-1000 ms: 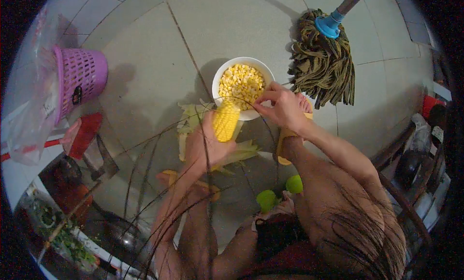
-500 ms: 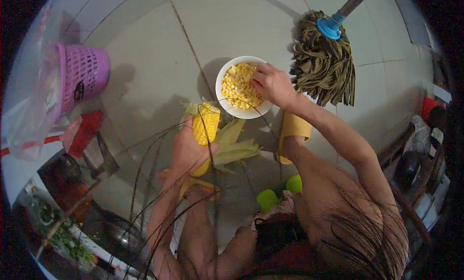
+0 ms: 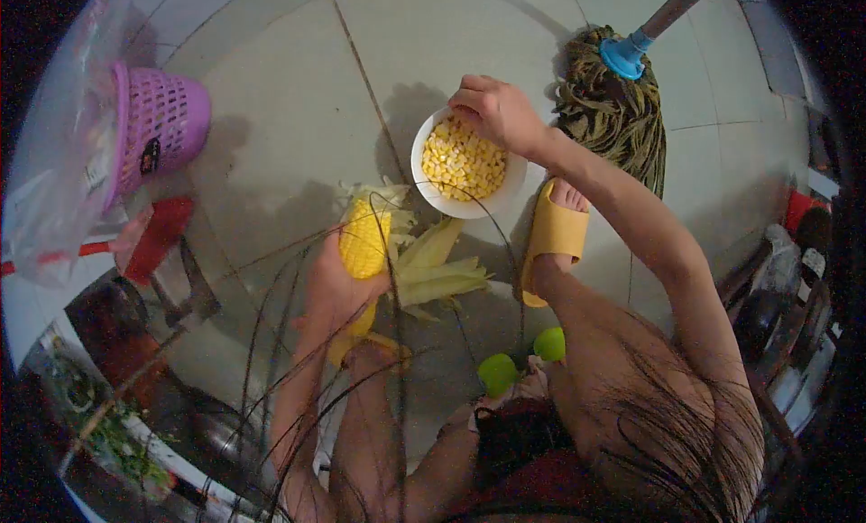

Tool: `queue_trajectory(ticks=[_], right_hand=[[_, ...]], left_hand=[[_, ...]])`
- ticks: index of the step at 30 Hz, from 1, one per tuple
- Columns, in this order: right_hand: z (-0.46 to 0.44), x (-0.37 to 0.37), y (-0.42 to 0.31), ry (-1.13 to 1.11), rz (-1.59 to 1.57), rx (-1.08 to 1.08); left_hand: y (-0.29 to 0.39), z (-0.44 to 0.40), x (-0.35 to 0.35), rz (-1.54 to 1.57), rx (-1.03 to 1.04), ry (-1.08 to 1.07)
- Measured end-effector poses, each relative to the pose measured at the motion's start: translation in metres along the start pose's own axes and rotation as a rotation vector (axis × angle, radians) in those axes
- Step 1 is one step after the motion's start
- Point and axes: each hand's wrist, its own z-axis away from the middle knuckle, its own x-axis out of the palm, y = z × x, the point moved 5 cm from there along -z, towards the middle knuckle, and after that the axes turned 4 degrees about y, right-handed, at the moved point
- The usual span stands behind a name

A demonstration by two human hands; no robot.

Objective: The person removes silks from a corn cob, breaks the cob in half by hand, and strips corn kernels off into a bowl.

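My left hand [image 3: 343, 284] is wrapped round a yellow corn cob [image 3: 366, 239], held tilted over pale green husks [image 3: 437, 275] on the floor. A white bowl [image 3: 514, 182] of loose corn kernels [image 3: 462, 162] stands to the right of the cob. Over the bowl's far rim is my right hand [image 3: 494, 112], its fingers bent and pressed together. Whatever those fingers hold, if anything, is hidden.
A mop [image 3: 618, 108] rests on the tiles beyond my yellow slipper [image 3: 557, 230]. At the left are a purple basket [image 3: 162, 121], a red brush [image 3: 161, 239] and leafy greens [image 3: 113, 437]. Hair strands cross the view.
My right hand has moved from the bowl's near right rim, over the kernels, to its far rim. My left hand and the cob have shifted left, away from the bowl.
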Motion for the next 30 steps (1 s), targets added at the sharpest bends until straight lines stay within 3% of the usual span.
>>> queue_trajectory(ticks=[2,7,10,12,14,15,19,22,25,26,28,30], right_hand=[[-0.003,-0.002,0.001,-0.024,-0.014,-0.036],[-0.004,-0.036,0.015,0.05,0.027,0.006],[0.002,-0.071,-0.002,-0.03,0.146,-0.15],[0.006,-0.092,-0.031,-0.128,0.188,-0.354],[0.009,-0.107,-0.07,-0.213,0.182,-0.467],[0.011,-0.113,-0.094,-0.251,0.188,-0.525],[0.002,-0.136,-0.168,-0.351,0.035,-0.343],[0.0,-0.164,-0.218,-0.741,-0.459,-0.141],[0.017,-0.208,-0.264,-0.638,-0.905,-0.185],[0.025,-0.208,-0.266,-0.639,-0.948,-0.304],[0.04,-0.16,-0.25,-0.564,-0.71,-0.433],[0.072,-0.064,-0.213,-0.434,-0.203,-0.535]], left_hand=[[0.008,0.004,-0.008,0.042,-0.078,-0.02],[-0.023,0.032,-0.04,-0.022,0.052,0.044],[-0.086,0.064,-0.077,0.412,-0.077,-0.004],[-0.08,0.09,-0.092,0.452,-0.109,0.064],[-0.007,0.133,-0.12,0.094,-0.028,0.253],[0.008,0.151,-0.123,0.139,-0.021,0.301],[0.049,0.216,-0.125,0.24,0.02,0.399],[0.064,0.251,-0.121,0.282,0.115,0.416],[0.071,0.279,-0.113,0.373,0.155,0.391],[0.071,0.286,-0.111,0.41,0.155,0.377],[0.068,0.295,-0.106,0.465,0.183,0.388],[0.061,0.301,-0.097,0.511,0.204,0.403]])
